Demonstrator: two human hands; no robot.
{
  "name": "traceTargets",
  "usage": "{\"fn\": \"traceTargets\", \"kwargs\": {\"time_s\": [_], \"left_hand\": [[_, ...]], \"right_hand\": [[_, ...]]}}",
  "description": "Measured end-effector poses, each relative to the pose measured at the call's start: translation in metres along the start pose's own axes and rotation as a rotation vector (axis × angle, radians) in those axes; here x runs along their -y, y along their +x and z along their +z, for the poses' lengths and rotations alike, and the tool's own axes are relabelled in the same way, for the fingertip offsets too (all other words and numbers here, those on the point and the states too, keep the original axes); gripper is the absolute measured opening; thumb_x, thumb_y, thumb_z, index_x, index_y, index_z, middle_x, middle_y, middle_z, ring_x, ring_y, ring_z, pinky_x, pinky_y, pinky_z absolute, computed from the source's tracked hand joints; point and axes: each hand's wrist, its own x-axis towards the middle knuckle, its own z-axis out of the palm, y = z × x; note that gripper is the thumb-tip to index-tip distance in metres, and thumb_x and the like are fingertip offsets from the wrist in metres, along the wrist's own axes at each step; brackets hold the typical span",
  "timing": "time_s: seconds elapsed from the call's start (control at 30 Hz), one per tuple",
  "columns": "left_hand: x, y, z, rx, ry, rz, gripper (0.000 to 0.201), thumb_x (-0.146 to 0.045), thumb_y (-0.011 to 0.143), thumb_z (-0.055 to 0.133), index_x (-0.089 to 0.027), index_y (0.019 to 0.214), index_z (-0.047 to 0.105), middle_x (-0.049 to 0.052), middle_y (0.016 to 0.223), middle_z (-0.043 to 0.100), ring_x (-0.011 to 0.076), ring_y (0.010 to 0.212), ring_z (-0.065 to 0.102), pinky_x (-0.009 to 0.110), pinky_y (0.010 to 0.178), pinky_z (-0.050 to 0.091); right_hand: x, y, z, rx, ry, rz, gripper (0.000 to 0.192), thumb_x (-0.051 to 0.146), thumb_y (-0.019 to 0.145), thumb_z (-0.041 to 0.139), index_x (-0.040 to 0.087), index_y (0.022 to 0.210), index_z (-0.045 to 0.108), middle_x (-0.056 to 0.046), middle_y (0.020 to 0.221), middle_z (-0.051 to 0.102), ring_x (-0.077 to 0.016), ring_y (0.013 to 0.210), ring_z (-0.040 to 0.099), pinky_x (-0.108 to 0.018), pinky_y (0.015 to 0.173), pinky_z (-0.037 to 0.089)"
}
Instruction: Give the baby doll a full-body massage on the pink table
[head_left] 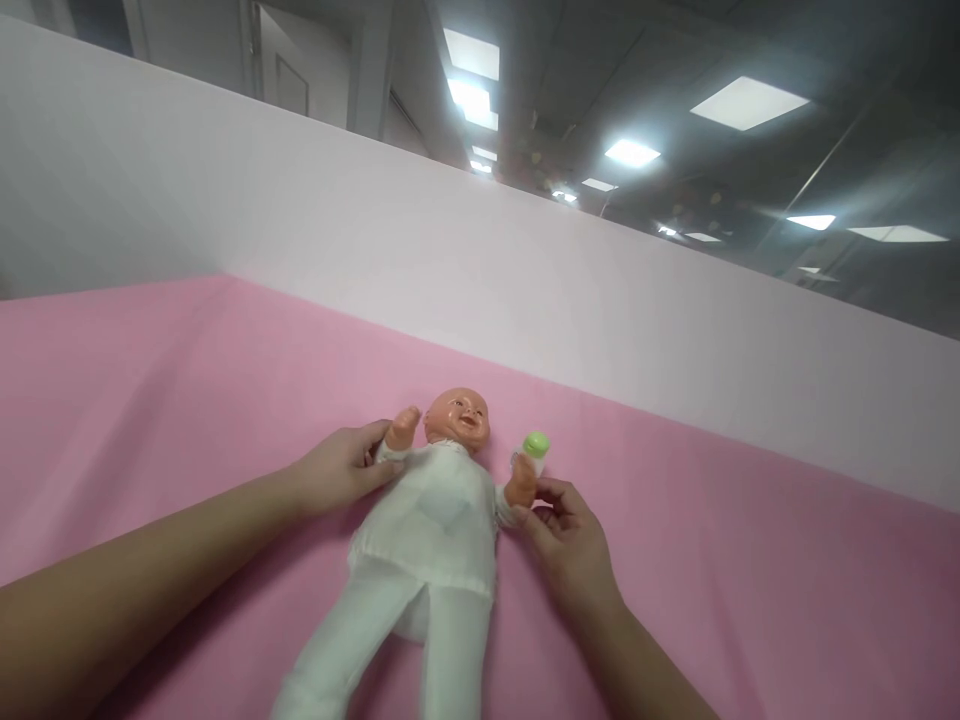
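Observation:
A baby doll (pixel 431 530) in white clothes lies on its back on a pink sheet (pixel 187 380), head toward the far wall. My left hand (pixel 341 468) holds the doll's raised arm at the wrist and sleeve. My right hand (pixel 566 530) pinches the doll's other hand between fingers and thumb. A small bottle with a green cap (pixel 534 447) lies just beyond that hand, close to my right fingers, not held.
A pale pink partition wall (pixel 525 290) runs along the far edge of the sheet. Above it are a dark ceiling with lit panels (pixel 746 102) and a door frame at the back left.

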Motion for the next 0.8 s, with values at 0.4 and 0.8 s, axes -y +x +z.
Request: {"fn": "traceTargets", "kwargs": {"time_s": [0.4, 0.8], "left_hand": [[-0.016, -0.007, 0.015, 0.081, 0.509, 0.399, 0.063, -0.013, 0.087, 0.048, -0.021, 0.149, 0.052, 0.008, 0.14, 0.065, 0.0298, 0.115, 0.063, 0.044, 0.102, 0.045], [0.024, 0.011, -0.002, -0.289, -0.135, -0.101, 0.03, -0.042, 0.081, 0.064, -0.02, 0.102, 0.066, 0.003, 0.087, 0.071, 0.0274, 0.082, 0.068, 0.033, 0.07, 0.052]], "right_hand": [[-0.003, -0.009, 0.01, 0.317, -0.416, -0.454, 0.051, 0.022, 0.089, 0.066, 0.034, 0.138, 0.062, -0.004, 0.135, 0.068, -0.0289, 0.129, 0.056, -0.054, 0.112, 0.047], [-0.011, 0.013, -0.01, -0.077, 0.126, 0.118, 0.055, 0.052, 0.089, 0.068, 0.025, 0.135, 0.056, -0.008, 0.128, 0.07, -0.0262, 0.115, 0.068, -0.04, 0.097, 0.057]]}}
